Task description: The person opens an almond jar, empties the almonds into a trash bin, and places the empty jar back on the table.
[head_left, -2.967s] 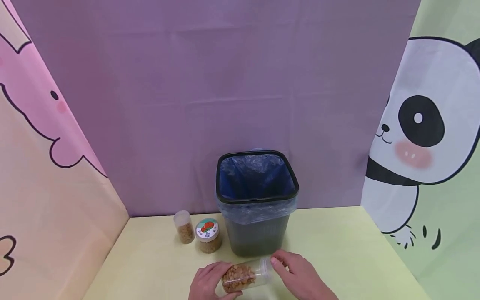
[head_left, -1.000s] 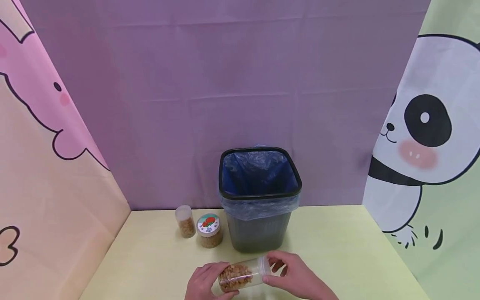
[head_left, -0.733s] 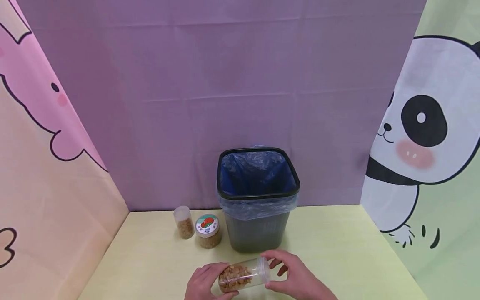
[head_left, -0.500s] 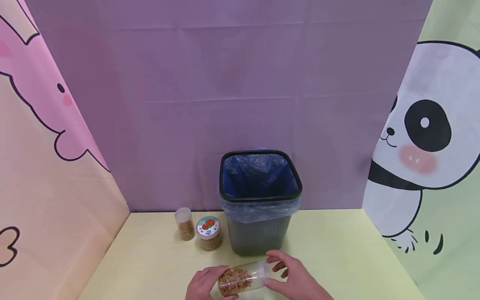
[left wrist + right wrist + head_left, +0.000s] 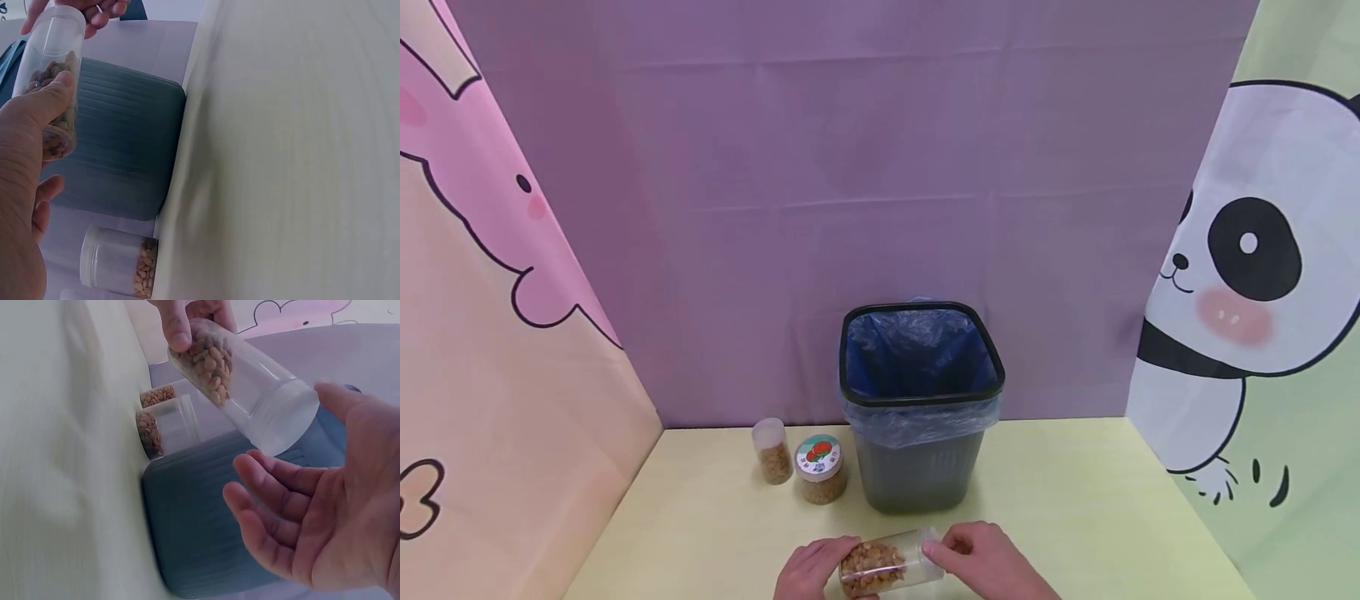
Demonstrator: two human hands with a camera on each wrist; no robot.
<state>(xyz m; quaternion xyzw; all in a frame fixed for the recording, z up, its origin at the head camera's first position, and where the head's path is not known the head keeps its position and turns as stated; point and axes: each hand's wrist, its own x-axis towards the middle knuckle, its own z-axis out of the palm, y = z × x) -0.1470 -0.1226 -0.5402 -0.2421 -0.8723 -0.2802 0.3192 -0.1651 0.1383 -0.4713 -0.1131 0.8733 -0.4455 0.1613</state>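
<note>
A clear plastic jar [image 5: 886,562] partly filled with brown nut-like pieces lies tilted sideways above the table, its frosted lid [image 5: 289,419] toward the right. My left hand [image 5: 812,568] grips the bottom end, thumb across its side in the left wrist view. On the other end, my right hand [image 5: 988,560] pinches the lid between thumb and fingertips; the right wrist view has its remaining fingers spread loosely below. Behind the left hand stand a narrow jar [image 5: 772,452] and a squat jar [image 5: 821,477] with a tomato-like picture on its lid, both holding brown pieces.
A grey bin [image 5: 917,471] with a black rim and blue liner bag stands just beyond the hands, beside the squat jar. The pale yellow table [image 5: 1075,492] ends at a purple backdrop [image 5: 880,167]. Printed cloths hang at both sides.
The right hand's fingers, spread apart around the lid half a second ago, have turned and drawn closer together on it. The left hand keeps its grip; the jar has dipped slightly lower.
</note>
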